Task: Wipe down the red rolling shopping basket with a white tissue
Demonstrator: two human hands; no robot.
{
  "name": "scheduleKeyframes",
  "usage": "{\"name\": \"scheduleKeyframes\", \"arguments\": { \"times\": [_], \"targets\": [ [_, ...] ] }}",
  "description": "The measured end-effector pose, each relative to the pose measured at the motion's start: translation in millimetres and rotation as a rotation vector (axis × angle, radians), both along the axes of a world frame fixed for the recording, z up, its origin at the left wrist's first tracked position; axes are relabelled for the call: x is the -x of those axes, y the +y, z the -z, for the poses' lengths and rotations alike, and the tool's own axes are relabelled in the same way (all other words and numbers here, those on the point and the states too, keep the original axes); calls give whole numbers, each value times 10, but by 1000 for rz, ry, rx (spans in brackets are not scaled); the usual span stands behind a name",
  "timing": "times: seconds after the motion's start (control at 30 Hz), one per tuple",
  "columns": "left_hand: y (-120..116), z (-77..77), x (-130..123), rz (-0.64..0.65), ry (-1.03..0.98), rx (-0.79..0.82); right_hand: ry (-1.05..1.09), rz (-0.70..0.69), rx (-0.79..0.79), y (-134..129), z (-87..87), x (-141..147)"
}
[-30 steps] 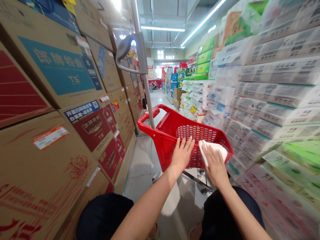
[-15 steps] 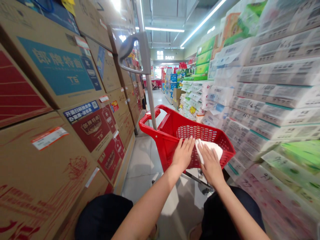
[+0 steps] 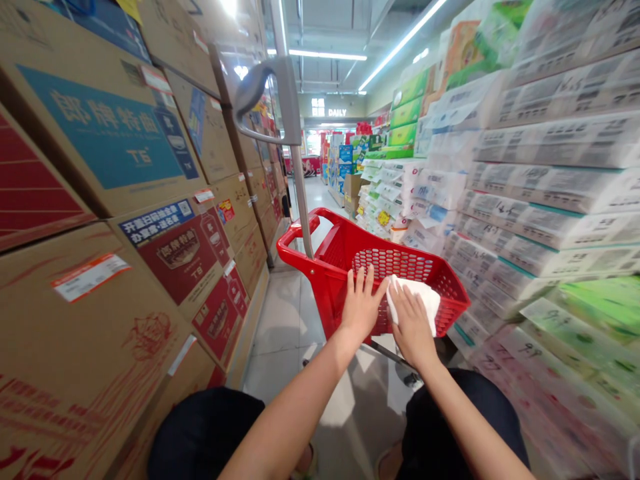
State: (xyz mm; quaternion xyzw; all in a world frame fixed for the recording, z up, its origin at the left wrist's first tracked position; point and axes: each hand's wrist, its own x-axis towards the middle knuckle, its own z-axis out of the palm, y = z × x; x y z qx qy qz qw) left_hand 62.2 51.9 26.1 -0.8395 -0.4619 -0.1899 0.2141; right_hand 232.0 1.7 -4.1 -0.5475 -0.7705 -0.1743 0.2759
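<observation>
A red plastic shopping basket cart (image 3: 325, 267) with perforated sides stands in front of me. My left hand (image 3: 361, 303) rests on its near side wall, fingers spread and pointing up, holding nothing. Just to the right, my right hand (image 3: 413, 327) lies flat on a white cloth (image 3: 427, 300), pressing it against the same side wall, with its fingers extended. Part of the cloth is hidden beneath the fingers. A metal pole with a grey handle (image 3: 293, 100) rises from the cart's left end.
Stacked cardboard boxes (image 3: 100, 333) line the left side. Piles of wrapped paper packs (image 3: 550, 180) line the right, close beyond the basket. A tiled floor (image 3: 287, 307) runs down the aisle. My knees are at the bottom on both sides.
My right hand has slid slightly left and down with the cloth. The fingers of my left hand have spread wider and shifted a little left along the basket wall.
</observation>
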Motion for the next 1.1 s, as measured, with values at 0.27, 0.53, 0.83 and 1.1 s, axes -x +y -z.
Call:
{"name": "scheduleKeyframes", "arguments": {
  "times": [0.27, 0.53, 0.83, 1.1],
  "targets": [
    [50, -95, 214, 21, 39, -7, 33, 67, 2, -22, 17, -106],
    [-36, -199, 329, -44, -64, -15, -28, -58, 25, -16, -102, 179],
    [-121, -235, 244, -85, -32, -42, 47, -21, 13, 73, -61, 248],
    [-68, -251, 366, -62, 9, -63, 83, -192, 63, 184, -149, 401]
  ]
}}
